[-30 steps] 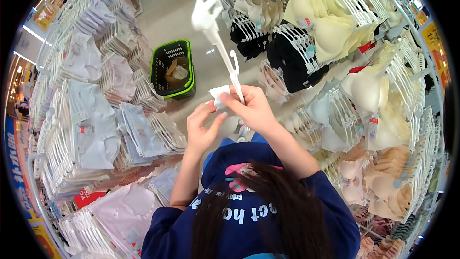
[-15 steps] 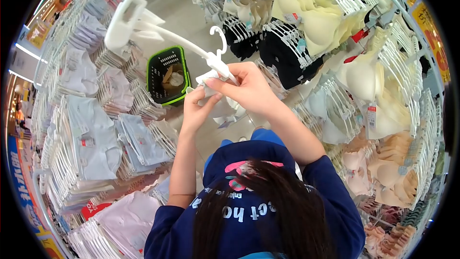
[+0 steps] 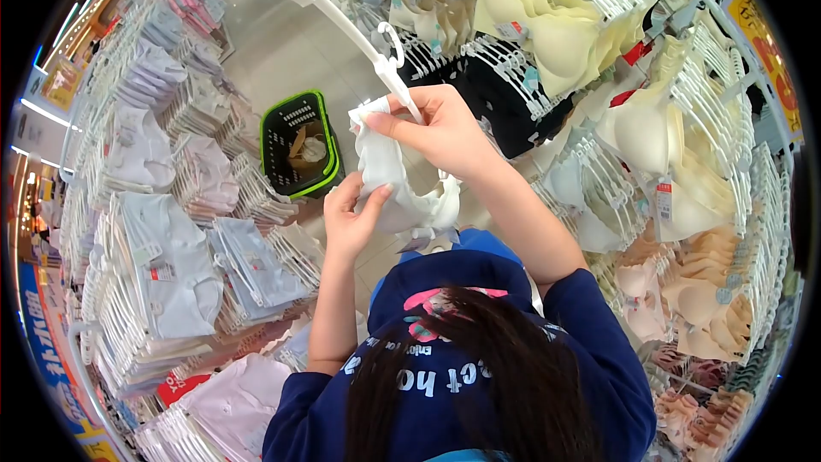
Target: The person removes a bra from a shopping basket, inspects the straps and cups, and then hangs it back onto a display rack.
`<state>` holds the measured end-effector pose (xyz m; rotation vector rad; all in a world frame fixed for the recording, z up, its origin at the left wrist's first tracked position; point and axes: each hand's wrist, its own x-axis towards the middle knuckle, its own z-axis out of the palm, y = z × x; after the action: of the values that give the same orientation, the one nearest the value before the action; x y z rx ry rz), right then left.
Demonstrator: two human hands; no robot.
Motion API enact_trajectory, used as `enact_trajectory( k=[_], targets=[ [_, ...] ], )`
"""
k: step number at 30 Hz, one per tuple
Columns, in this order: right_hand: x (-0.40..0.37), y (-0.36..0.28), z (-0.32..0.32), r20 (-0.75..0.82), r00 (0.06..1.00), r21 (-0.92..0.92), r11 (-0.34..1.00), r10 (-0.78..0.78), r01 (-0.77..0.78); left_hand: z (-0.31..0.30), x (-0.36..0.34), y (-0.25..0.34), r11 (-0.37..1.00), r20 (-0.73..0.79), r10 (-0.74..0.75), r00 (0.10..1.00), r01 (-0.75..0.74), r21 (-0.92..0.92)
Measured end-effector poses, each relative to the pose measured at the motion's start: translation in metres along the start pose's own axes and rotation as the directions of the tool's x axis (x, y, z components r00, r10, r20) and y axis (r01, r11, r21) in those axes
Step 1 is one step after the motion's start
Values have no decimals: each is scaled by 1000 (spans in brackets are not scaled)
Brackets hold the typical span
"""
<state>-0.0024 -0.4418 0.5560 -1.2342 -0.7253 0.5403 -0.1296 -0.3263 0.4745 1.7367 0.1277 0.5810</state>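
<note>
A white undergarment [image 3: 382, 154] with a wavy edge hangs between my two hands; its exact cut is hard to make out. My left hand [image 3: 352, 221] pinches its lower side between thumb and fingers. Higher up, my right hand [image 3: 445, 133] is closed on the garment's upper edge and on the end of a white plastic hanger [image 3: 342, 27]. The hanger slants up to the left, its hook [image 3: 392, 43] standing just above my right hand. Part of the garment behind the right hand is hidden.
Racks of light folded-looking underwear [image 3: 171, 265] line the left side. Yellow, cream and black bras [image 3: 560, 43] hang on the right. A black basket with a green rim [image 3: 329, 133] stands on the aisle floor [image 3: 274, 60] ahead, with something pale inside.
My left hand has moved down, drawing the garment open so more of it shows. My right hand has risen slightly, and the hanger has shifted up and now points more steeply.
</note>
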Motion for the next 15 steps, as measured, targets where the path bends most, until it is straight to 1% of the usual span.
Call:
enact_trajectory(
  k=[3, 4, 7, 8, 9, 12, 15],
  targets=[
    [0, 1, -2, 2, 1000, -29, 999, -27, 27, 4, -5, 17, 995, -18, -81, 997, 80, -65],
    [0, 1, -2, -4, 1000, -26, 999, -24, 24, 5, -5, 18, 998, -17, -32, 999, 31, -51],
    [1, 1, -3, -18, 1000, 1, 1000, 0, 0, 4, -14, 19, 997, -33, 53, 998, -55, -49],
    [3, 3, -4, -21, 1000, 23, 1000, 17, -17, 5, -18, 23, 990, -65, 41, 997, -49, -136],
    [4, 5, -5, -23, 999, 45, 998, 34, -33, 4, -20, 29, 990, -73, 49, 996, -58, -131],
    [8, 27, -8, 34, 981, 227, 954, 193, -195, 4, -23, 52, 989, -113, 69, 991, -83, -124],
    [-4, 42, 0, 104, 957, 133, 949, 272, -284, -6, -25, 48, 992, -68, 110, 992, -114, -50]
  ],
)
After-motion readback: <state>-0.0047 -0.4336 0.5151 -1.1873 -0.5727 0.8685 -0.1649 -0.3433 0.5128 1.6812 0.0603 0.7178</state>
